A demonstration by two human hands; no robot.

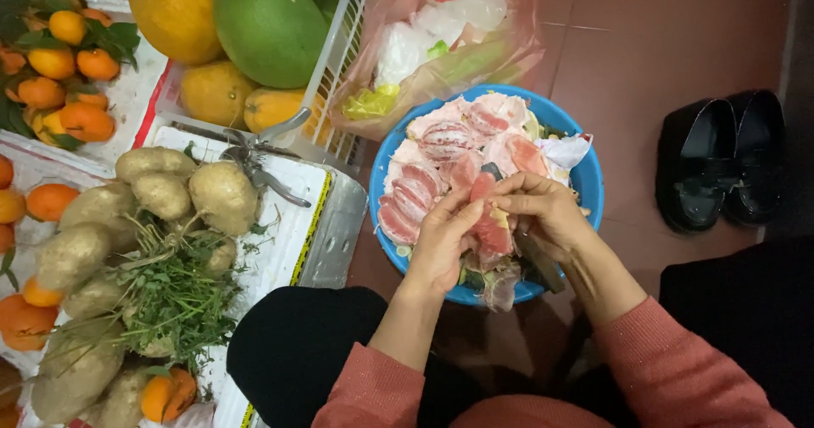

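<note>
My left hand (pixel 443 243) and my right hand (pixel 543 212) meet over a blue bowl (pixel 591 192) and together grip a pink pomelo segment (pixel 489 225). My right hand also holds a knife (pixel 538 261), its dark blade pointing down toward my lap. The bowl is piled with peeled pink pomelo segments (pixel 415 192) and white pith scraps. Both wrists come out of pink sleeves.
A plastic bag of peel waste (pixel 441 38) lies behind the bowl. At left, a white basket (pixel 335 72) holds green and yellow pomelos, beside foam boxes with brown tubers (pixel 161 192), herbs, tangerines and shears (pixel 254 161). Black shoes (pixel 721 161) stand on the red tiled floor at right.
</note>
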